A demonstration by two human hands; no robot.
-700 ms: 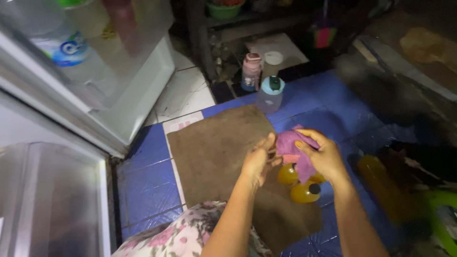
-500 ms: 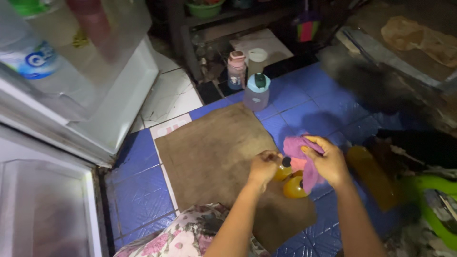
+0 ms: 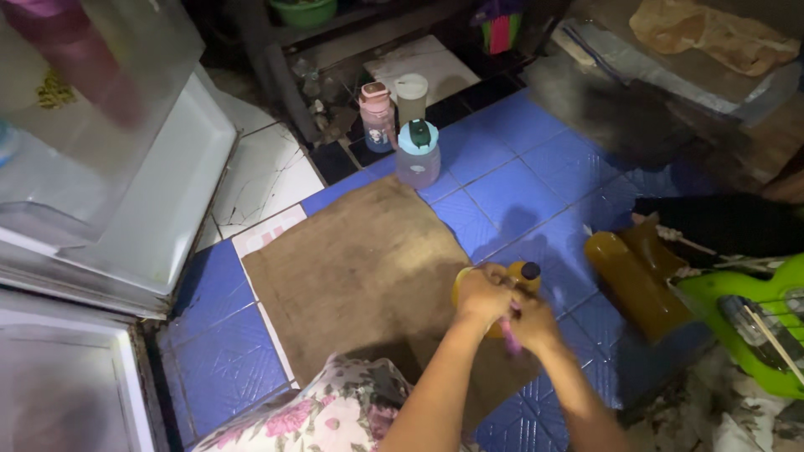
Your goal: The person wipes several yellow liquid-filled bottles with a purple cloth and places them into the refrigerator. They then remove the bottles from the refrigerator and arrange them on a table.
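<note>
My left hand point(image 3: 481, 295) grips a yellow bottle point(image 3: 521, 274) with a black cap, held over the edge of a brown mat point(image 3: 352, 268). Right beside it, my right hand point(image 3: 533, 325) is closed on a pink cloth point(image 3: 511, 338), of which only a thin strip shows below my fingers. The two hands touch each other. A second yellow bottle seen earlier is hidden under my hands or out of sight.
An open fridge door point(image 3: 126, 176) stands at the left. A clear bottle with a teal lid point(image 3: 417, 153), a pink bottle point(image 3: 377, 115) and a white-lidded tumbler point(image 3: 411, 96) stand beyond the mat. An amber bottle point(image 3: 632, 280) and a green object point(image 3: 754, 322) lie at the right on blue tiles.
The view has shifted, so the hands sit lower in the frame. The pink cloth, earlier draped over the bottles, is now bunched in my right hand; my left hand has closed on the bottle.
</note>
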